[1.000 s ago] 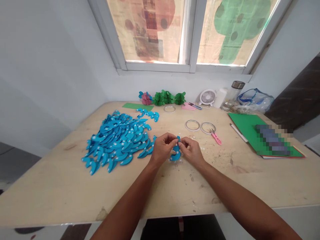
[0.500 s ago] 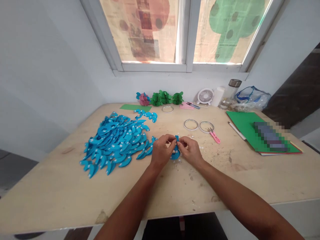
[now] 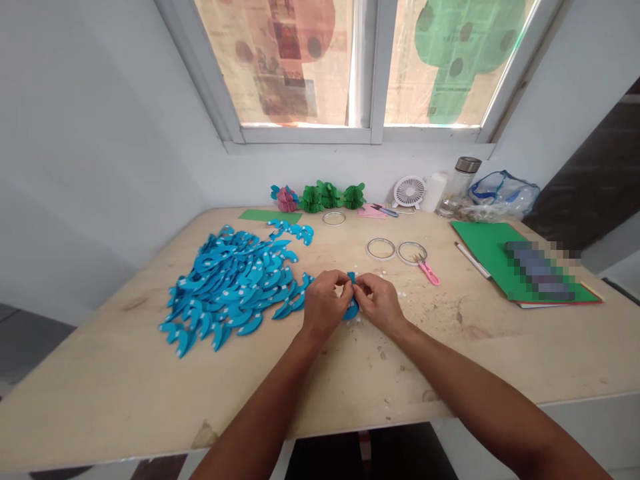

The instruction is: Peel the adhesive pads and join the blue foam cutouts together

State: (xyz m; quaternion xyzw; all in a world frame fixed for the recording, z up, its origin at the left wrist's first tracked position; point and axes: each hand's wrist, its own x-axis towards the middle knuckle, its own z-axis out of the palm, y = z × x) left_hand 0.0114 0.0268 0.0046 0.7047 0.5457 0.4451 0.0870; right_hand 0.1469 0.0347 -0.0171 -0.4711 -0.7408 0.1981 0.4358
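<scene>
Between my two hands is a curved blue paper piece (image 3: 351, 311), low over the table and partly hidden by my fingers. My left hand (image 3: 326, 303) pinches it from the left with thumb and forefinger. From the other side my right hand (image 3: 376, 300) grips the same piece, its fingertips nearly meeting the left ones. A large pile of blue paper pieces (image 3: 240, 273) with small white squares on them spreads to the left. A few more blue pieces (image 3: 299, 231) lie behind the pile.
Beyond my hands lie tape rolls (image 3: 381, 259) and pink-handled snips (image 3: 429, 272). Along the wall stand green paper figures (image 3: 327, 195), a small white fan (image 3: 409, 193) and a glass bottle (image 3: 463, 180). Green sheets (image 3: 483, 243) and a white pen (image 3: 473, 261) are at the right.
My fingertips have drawn slightly closer together on the blue paper piece, and less of it shows. The whole view has shifted slightly; the objects on the table stay in place.
</scene>
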